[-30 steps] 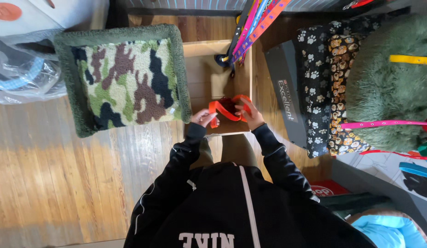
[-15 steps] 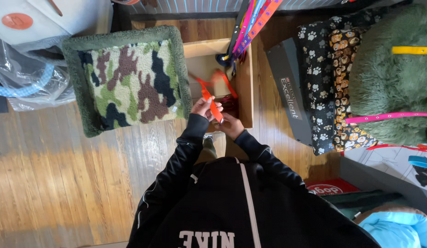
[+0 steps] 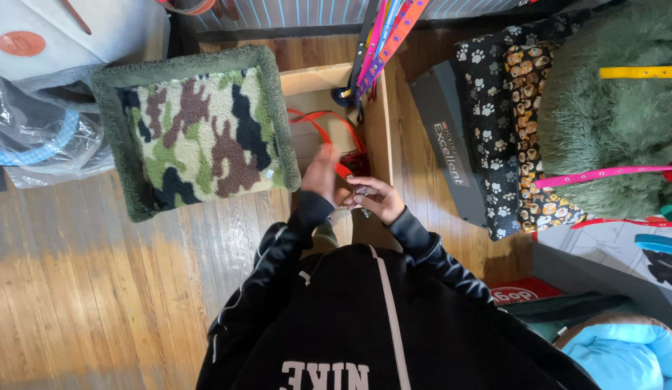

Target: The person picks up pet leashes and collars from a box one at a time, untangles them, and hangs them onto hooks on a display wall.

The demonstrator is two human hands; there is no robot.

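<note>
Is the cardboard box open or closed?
Open. The cardboard box has no lid on top, and the orange strap loops inside it.

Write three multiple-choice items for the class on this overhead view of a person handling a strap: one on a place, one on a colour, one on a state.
1. Where does the camouflage cushion lie?
A. left of the cardboard box
B. inside the box
C. on the green furry bed

2. What colour is the strap being handled?
A. blue
B. orange-red
C. white

3. What are the hands doing?
A. both resting on the floor
B. both up at the strap, over the box
C. one behind the back

Answers: 1 A, the cushion's edge meets the box's left side. 2 B, it loops orange-red inside the box. 3 B, the left hand and right hand meet at the strap.
</note>
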